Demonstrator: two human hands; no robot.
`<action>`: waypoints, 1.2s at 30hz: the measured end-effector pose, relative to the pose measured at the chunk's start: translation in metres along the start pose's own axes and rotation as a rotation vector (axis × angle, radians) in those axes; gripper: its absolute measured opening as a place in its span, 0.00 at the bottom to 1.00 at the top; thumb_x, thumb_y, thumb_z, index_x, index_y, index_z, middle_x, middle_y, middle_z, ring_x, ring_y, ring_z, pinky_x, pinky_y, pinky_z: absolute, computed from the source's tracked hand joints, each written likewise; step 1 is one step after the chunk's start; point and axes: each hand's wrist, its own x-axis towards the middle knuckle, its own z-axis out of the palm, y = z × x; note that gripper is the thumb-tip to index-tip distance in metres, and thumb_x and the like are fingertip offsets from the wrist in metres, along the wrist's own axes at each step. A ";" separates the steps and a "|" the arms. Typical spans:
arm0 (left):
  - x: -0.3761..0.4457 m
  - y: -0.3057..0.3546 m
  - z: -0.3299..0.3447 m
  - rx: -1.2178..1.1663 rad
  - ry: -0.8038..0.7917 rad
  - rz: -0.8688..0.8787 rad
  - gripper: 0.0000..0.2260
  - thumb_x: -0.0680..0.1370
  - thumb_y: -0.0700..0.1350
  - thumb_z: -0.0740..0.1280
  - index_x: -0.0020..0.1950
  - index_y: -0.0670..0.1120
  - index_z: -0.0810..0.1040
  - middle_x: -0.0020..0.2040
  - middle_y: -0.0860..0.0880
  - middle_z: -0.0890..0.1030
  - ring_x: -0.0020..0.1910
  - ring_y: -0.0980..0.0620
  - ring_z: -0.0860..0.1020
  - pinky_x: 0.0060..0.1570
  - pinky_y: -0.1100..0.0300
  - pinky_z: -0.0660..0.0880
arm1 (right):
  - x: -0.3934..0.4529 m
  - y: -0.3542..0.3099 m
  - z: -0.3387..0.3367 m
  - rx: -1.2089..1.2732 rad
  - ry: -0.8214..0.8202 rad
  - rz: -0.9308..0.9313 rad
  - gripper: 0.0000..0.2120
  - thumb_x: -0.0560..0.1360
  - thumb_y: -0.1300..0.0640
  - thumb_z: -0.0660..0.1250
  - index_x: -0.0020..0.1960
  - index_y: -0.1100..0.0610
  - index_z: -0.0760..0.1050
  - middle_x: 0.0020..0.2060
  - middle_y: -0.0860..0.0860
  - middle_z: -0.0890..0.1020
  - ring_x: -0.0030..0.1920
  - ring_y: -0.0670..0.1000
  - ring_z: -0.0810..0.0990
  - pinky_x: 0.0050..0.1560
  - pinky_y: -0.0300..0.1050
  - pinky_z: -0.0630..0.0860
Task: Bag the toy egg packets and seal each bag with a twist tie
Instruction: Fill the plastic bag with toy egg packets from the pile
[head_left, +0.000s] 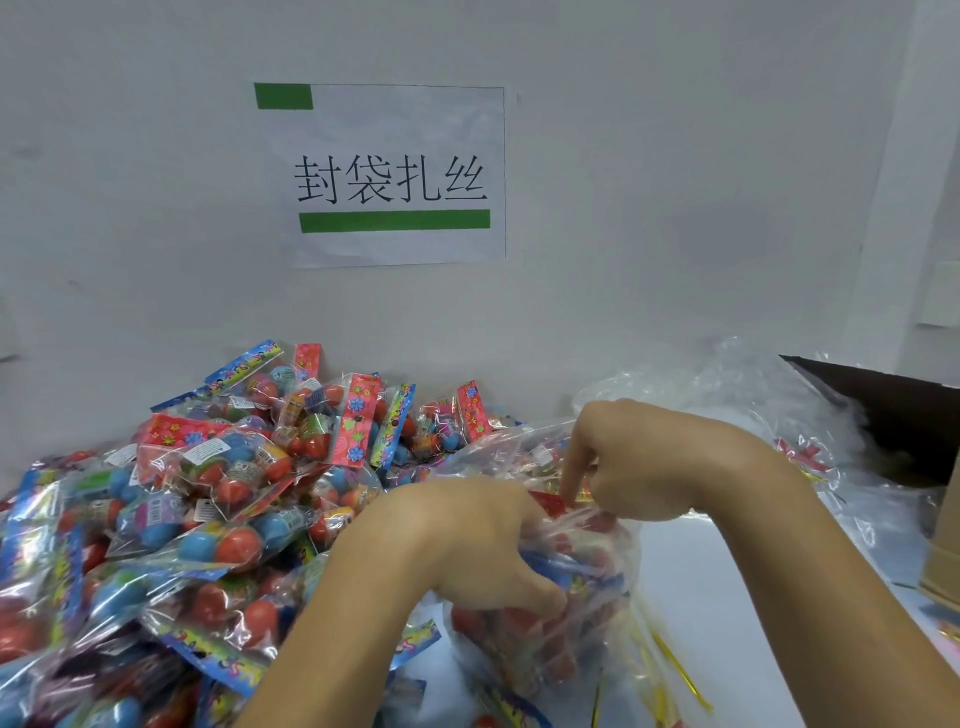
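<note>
One clear bag (556, 613) is in hand and filled with egg packets; the red and blue shapes are seen through the film. Its sealing is judged to be in progress: the neck is gathered at the top, between the two hands, but no finished twist is made out. A large share of the work is judged to remain, since the pile (171, 499) of loose packets is still big.

Nearest the camera, loose gold ties (675, 662) are laid on the table (727, 582) at 5 o'clock from the bag. The bag is gripped by the left hand (467, 540), with fingers curled over its upper left side and the thumb pressed into the film. The neck is pinched by the right hand (639, 462) at 1 o'clock from the left hand; its forefinger is pointed down at the gathered film. Whether a tie is held there cannot be told.

The pile is spread at 9 to 11 o'clock from the hands. Further clear film (737, 395) is heaped at 1 o'clock, beside a box (893, 415). A sign (395, 176) is fixed to the wall at 12 o'clock.
</note>
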 end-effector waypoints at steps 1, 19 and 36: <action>0.000 0.001 0.000 -0.016 0.003 0.029 0.12 0.76 0.58 0.68 0.53 0.52 0.80 0.50 0.51 0.82 0.49 0.48 0.80 0.52 0.50 0.79 | 0.000 0.000 0.002 -0.024 -0.031 0.011 0.20 0.70 0.67 0.57 0.53 0.61 0.83 0.43 0.59 0.85 0.33 0.53 0.72 0.31 0.42 0.69; 0.017 -0.004 0.006 0.013 0.285 -0.008 0.16 0.73 0.53 0.73 0.49 0.42 0.78 0.48 0.43 0.78 0.44 0.46 0.76 0.41 0.51 0.76 | 0.005 0.004 0.005 -0.161 -0.063 0.087 0.15 0.73 0.67 0.59 0.32 0.53 0.64 0.30 0.50 0.70 0.29 0.48 0.67 0.25 0.39 0.61; 0.020 -0.014 0.010 -0.035 0.267 0.002 0.21 0.70 0.65 0.72 0.47 0.48 0.82 0.43 0.52 0.81 0.43 0.52 0.77 0.43 0.53 0.77 | 0.009 0.004 0.008 0.025 -0.038 0.015 0.14 0.70 0.66 0.58 0.50 0.69 0.78 0.48 0.64 0.83 0.35 0.54 0.69 0.33 0.43 0.64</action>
